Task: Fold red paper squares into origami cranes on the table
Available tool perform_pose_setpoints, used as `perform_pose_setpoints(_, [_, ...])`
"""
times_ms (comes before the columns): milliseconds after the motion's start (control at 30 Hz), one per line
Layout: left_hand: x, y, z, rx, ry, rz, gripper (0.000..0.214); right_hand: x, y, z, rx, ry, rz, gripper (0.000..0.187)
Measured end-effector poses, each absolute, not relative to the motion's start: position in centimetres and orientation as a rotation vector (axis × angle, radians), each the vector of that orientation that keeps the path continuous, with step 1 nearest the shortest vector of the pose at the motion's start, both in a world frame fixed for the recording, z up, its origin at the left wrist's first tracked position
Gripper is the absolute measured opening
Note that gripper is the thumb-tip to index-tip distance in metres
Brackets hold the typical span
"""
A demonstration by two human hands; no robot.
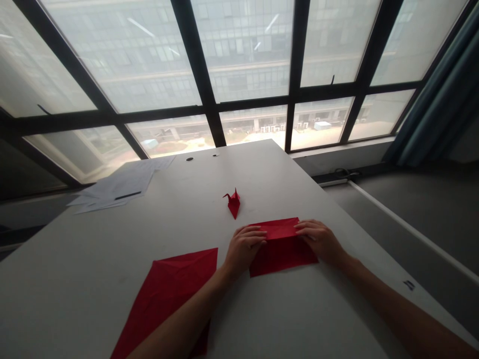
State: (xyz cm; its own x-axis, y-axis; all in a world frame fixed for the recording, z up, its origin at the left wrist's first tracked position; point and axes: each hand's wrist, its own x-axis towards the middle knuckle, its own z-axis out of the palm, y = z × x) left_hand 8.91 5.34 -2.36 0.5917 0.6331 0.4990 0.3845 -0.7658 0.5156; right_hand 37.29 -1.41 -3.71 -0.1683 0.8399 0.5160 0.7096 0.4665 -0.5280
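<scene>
A red paper sheet (pixel 282 244), folded over on itself, lies on the white table (pixel 93 269) in front of me. My left hand (pixel 243 248) rests on its left edge with the fingers stretched flat across the fold. My right hand (pixel 320 239) presses the right side of the same sheet, fingers also flat. A second red sheet (pixel 168 299), creased and unfolded, lies to the left under my left forearm. A small red folded paper crane (pixel 233 202) stands beyond the hands.
White papers with a dark pen (pixel 119 187) lie at the table's far left. Two cable holes (pixel 189 159) sit near the far edge. Big windows run behind the table. The table's right edge drops to a grey floor, and a blue curtain (pixel 441 99) hangs at right.
</scene>
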Motion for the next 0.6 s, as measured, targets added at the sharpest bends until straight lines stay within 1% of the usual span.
perform_pose_setpoints(100, [9.0,5.3,-2.5,2.417,0.803,1.029,0.015,37.1,-1.3,-3.6,-1.241,-1.878,0.255,0.018])
perform_pose_setpoints(300, [9.1,5.2,-2.6,2.423,0.807,1.013,0.016,37.3,-1.2,-3.4,-1.18,-1.772,0.294,0.019])
perform_pose_setpoints(433, [9.1,4.8,-2.0,2.453,0.738,1.001,0.012,37.1,-1.4,-3.2,-1.142,-1.806,0.301,0.02])
perform_pose_setpoints(600, [9.1,4.5,-1.5,2.491,0.661,0.954,0.002,36.7,-1.4,-2.7,-1.102,-1.872,0.287,0.024])
